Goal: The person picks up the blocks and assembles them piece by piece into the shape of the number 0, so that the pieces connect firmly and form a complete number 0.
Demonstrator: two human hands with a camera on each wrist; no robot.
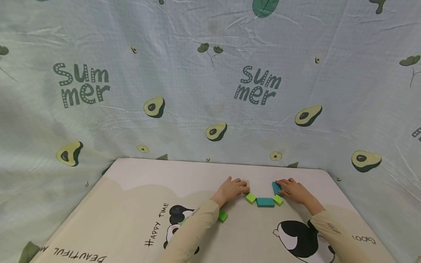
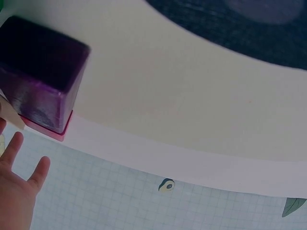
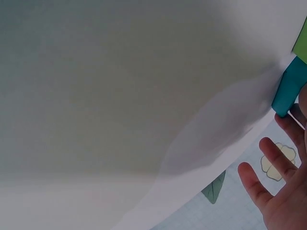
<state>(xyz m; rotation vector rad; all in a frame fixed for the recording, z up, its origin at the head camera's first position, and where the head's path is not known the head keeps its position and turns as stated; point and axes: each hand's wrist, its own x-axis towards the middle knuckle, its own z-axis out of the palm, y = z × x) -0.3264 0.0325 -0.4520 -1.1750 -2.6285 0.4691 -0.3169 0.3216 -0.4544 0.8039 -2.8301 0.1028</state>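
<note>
In the head view my left hand (image 1: 231,190) holds a beige block (image 1: 246,185), its fingers over the near side. The left wrist view catches part of that hand (image 2: 19,191), two fingers spread, beside a tall purple block (image 2: 43,72) with a pinkish-red base. My right hand (image 1: 295,190) grips a teal block (image 1: 276,187) at the right end of a curved row. A teal block (image 1: 265,202) lies across the row's middle, flanked by a left lime-green block (image 1: 250,198) and a right lime-green block (image 1: 278,200). In the right wrist view, a fingertip touches the gripped block's end.
Near the left forearm lies a separate green block (image 1: 223,216), partly behind the sleeve. The pale table (image 1: 138,193) carries printed cartoon pandas and lettering. Behind its far edge hangs a curtain (image 1: 184,80) with avocado prints.
</note>
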